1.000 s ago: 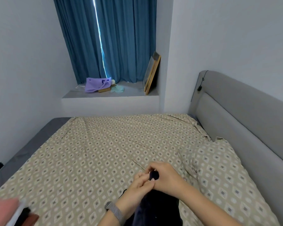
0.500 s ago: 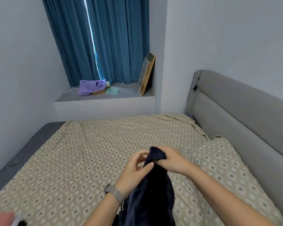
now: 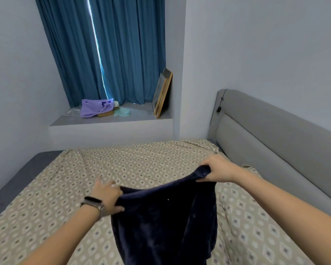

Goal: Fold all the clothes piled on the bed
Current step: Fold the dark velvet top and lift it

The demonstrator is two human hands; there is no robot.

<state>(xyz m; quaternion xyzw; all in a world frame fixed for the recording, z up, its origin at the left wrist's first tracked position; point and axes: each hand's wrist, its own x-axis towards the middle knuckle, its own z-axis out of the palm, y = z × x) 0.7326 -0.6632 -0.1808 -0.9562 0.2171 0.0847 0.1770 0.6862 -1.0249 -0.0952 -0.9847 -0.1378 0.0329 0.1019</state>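
A dark navy fleece garment [image 3: 164, 222] hangs in front of me above the bed [image 3: 122, 169], stretched by its upper edge between both hands. My left hand [image 3: 107, 196], with a watch on the wrist, grips the left end of that edge. My right hand [image 3: 216, 171] grips the right end, held higher and farther away. The garment's lower part drops out of the bottom of the frame. The pile of other clothes is not in view.
A beige diamond-patterned sheet covers the bed. A pillow [image 3: 256, 226] lies at the right by the grey headboard [image 3: 275, 142]. The window ledge [image 3: 111, 121] behind carries a purple bag [image 3: 94, 108] and leaning picture frames [image 3: 161, 92]; blue curtains [image 3: 103, 48] hang above.
My hands have moved apart from one bunched spot, the left going left and the right going right and up, spreading the garment's upper edge. The view has tilted upward.
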